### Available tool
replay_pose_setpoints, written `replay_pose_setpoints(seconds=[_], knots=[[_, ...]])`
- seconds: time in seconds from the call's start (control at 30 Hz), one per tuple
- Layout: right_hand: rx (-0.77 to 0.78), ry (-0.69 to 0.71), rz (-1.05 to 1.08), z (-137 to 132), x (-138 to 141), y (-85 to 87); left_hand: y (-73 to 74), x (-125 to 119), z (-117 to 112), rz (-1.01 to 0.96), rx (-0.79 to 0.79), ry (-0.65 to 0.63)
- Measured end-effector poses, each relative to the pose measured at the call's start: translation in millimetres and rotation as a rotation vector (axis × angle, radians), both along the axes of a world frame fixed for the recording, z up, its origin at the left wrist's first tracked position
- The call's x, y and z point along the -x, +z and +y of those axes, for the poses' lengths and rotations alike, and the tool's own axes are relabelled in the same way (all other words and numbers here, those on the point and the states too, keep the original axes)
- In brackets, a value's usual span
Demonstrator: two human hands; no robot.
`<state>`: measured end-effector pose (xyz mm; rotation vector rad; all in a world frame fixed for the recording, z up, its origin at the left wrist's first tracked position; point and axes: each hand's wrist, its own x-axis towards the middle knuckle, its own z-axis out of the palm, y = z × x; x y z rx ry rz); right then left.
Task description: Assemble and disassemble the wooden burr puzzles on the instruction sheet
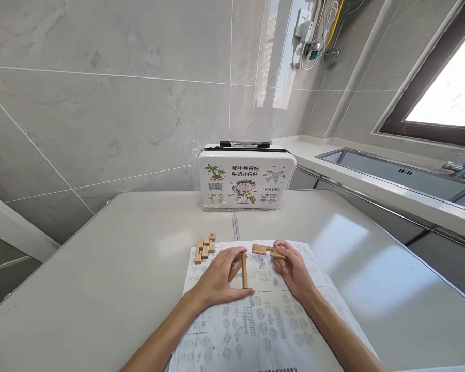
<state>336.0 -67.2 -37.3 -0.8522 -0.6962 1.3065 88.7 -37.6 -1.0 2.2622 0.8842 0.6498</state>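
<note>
My left hand (220, 276) rests on a printed instruction sheet (256, 320) and its fingers are closed round wooden puzzle sticks (243, 269), one lying upright along the sheet, another slanted under the fingers. My right hand (292, 268) pinches a notched wooden puzzle piece (267, 250) at the sheet's far edge. A small cluster of several more wooden pieces (204, 248) lies on the table just left of the sheet, apart from both hands.
A white table (120, 279) carries everything. A white case with cartoon print (246, 176) stands upright at the table's far edge against the grey tiled wall. A steel sink (403, 173) and counter run along the right, under a window.
</note>
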Motion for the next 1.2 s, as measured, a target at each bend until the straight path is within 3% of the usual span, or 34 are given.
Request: replay_pose_setpoints(seconds=[0.17,0.37,0.8,1.2], knots=[[0.0,0.013,-0.001,0.4,-0.8,0.8,-3.0,-3.0,0.6,-0.002,-0.101,-0.125],[-0.002,0.025,-0.012,1.0,-0.2,0.9,-3.7,-5.2,-1.4,0.018,-0.147,-0.171],[-0.001,0.048,0.015,1.7,-4.4,-1.3,-3.1,-8.4,-3.6,0.121,-0.163,-0.205],[-0.002,0.043,-0.005,0.2,-3.2,1.8,-4.8,-5.4,-1.9,0.108,-0.194,-0.145]])
